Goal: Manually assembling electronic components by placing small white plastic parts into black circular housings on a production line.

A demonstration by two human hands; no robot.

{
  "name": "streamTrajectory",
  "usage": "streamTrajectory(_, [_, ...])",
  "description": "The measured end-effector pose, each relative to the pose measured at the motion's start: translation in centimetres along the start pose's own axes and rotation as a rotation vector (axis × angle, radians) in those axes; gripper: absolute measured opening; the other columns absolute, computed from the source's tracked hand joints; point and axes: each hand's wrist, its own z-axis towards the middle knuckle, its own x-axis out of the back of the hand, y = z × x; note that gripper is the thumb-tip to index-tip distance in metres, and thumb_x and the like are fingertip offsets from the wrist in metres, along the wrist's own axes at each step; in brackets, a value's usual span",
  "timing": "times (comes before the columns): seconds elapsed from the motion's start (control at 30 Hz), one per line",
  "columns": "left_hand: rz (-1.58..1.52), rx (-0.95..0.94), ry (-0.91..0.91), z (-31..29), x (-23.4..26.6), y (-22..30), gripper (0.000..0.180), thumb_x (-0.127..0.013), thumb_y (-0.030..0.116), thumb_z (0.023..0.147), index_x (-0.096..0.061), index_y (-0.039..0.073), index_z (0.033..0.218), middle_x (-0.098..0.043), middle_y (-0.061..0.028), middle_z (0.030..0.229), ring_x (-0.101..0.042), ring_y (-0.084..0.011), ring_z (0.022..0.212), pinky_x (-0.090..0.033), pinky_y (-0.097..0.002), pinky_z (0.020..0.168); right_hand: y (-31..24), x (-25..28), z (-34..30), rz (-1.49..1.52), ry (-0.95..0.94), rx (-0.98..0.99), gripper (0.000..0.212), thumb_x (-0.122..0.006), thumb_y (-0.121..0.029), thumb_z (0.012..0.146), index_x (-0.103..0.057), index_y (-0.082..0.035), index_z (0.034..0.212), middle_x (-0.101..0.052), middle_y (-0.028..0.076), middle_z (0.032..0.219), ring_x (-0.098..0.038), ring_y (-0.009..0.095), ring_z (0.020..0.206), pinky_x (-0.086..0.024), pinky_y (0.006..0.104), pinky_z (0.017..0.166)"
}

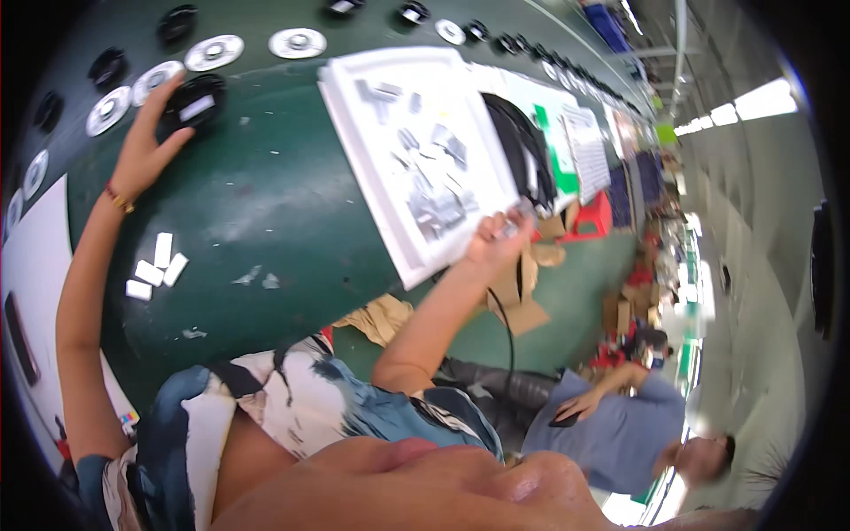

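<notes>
My left hand (146, 146) reaches to the far left of the green table. Its thumb and fingers curve round the side of a black round part (197, 103) with a white label on top. At the right edge of a white tray (363, 181), my right hand (496, 237) is closed, fingertips pinched together. A small greyish, see-through piece (524, 211) shows at those fingertips, too blurred to name. Inside the tray lie several small grey and clear pieces (429, 181).
White oval discs (297, 42) and black round parts (108, 66) line the far side. Four-sided white blocks (164, 250) lie on the green table (266, 212). Black cable (522, 146) lies right of the tray. Another person (611, 425), holding a phone, and a red stool (591, 217) are at right.
</notes>
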Motion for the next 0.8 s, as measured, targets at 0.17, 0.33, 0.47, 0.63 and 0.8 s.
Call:
streamTrajectory(0.17, [-0.006,0.065,0.046,-0.4,1.9,1.3,0.073,-0.068,0.010,0.085,-0.036,0.008,0.151,-0.042,-0.0118,0.151,-0.038,-0.0258,0.141,-0.026,-0.0367,0.118,0.5,-3.3,0.4,0.607,0.062,-0.282,0.022,-0.054,-0.024,0.097,-0.058,-0.006,0.109,-0.055,0.005,0.080,-0.041,0.009,0.052,-0.029,0.0211,0.041])
streamTrajectory(0.33, [0.037,0.004,0.074,1.0,2.3,0.1,0.072,-0.068,0.011,0.086,-0.036,0.007,0.150,-0.043,-0.0137,0.150,-0.041,-0.0269,0.138,-0.029,-0.0369,0.116,3.0,-2.7,0.3,0.115,-0.183,-0.292,0.027,-0.060,-0.026,0.095,-0.058,-0.007,0.114,-0.060,0.006,0.093,-0.049,0.010,0.063,-0.033,0.0190,0.046])
streamTrajectory(0.47, [0.054,-0.040,0.092,5.0,0.2,0.9,0.072,-0.069,0.014,0.086,-0.036,0.009,0.149,-0.046,-0.0159,0.142,-0.047,-0.0314,0.130,-0.036,-0.0374,0.111,4.0,-4.1,-2.2,-1.140,-0.148,0.278,0.029,-0.059,-0.023,0.096,-0.061,0.002,0.083,-0.052,0.004,0.074,-0.048,0.013,0.062,-0.037,0.0345,0.052])
streamTrajectory(0.63, [0.232,0.004,0.209,9.9,-1.4,-3.0,0.074,-0.069,0.019,0.083,-0.038,0.015,0.149,-0.051,-0.0171,0.126,-0.053,-0.0349,0.113,-0.043,-0.0402,0.101,6.1,-4.5,-3.2,-1.317,-0.507,0.462,0.029,-0.059,-0.017,0.095,-0.057,0.006,0.078,-0.051,0.011,0.069,-0.051,0.024,0.062,-0.040,0.0407,0.058])
streamTrajectory(0.8, [0.382,0.143,0.270,15.5,-3.7,-6.7,0.069,-0.068,0.024,0.084,-0.041,0.020,0.148,-0.052,-0.0165,0.127,-0.055,-0.0347,0.112,-0.040,-0.0446,0.101,6.6,-5.2,-3.9,-1.385,-0.706,0.620,0.023,-0.061,-0.012,0.091,-0.056,0.006,0.078,-0.053,0.015,0.071,-0.051,0.031,0.064,-0.041,0.0403,0.059])
